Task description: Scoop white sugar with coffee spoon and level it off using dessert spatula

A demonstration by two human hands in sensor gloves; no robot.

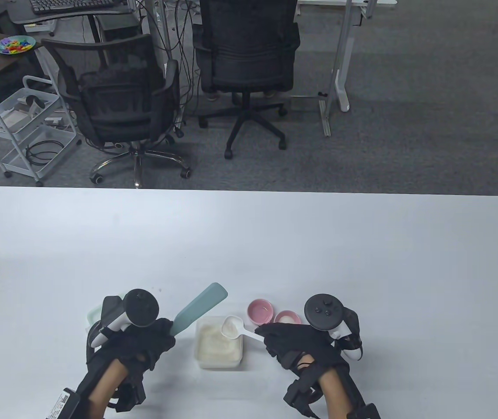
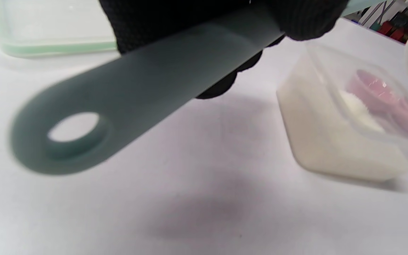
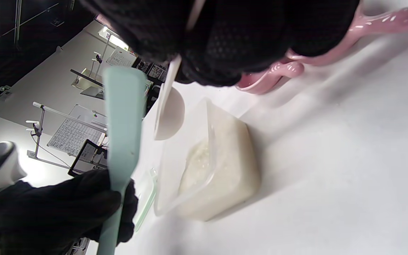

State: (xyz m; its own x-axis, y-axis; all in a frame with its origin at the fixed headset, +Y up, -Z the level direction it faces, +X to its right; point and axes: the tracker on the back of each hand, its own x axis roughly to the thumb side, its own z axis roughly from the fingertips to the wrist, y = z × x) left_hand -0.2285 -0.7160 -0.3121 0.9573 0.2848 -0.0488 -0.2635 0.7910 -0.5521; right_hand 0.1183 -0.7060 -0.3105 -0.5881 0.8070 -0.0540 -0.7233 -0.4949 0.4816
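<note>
The coffee spoon (image 1: 234, 327) is hanging with its white bowl over the far right corner of the sugar container (image 1: 219, 343), and your right hand (image 1: 294, 345) is pinching its thin handle between curled fingers. The handle is running from the bowl down and to the right, toward your hand, so the bowl is pointing to the left. In the table view the bowl is looking filled with sugar; how high the heap is standing I cannot tell.

The dessert spatula (image 1: 200, 309) is being gripped by your left hand (image 1: 144, 340), whose fingers are closing round the lower part of its handle. Its long axis is going up and to the right, and the pale green blade is rising above the far left corner of the container. The blade is staying near the spoon bowl but not touching it; the spoon is lying to the right of the blade.

I judge that the levelling is now coming: you are needing to lower the blade edge to the spoon rim and draw it across, over the container.

Behind your right hand two pink measuring cups (image 1: 260, 311) are sitting on the table (image 1: 249, 244).
</note>
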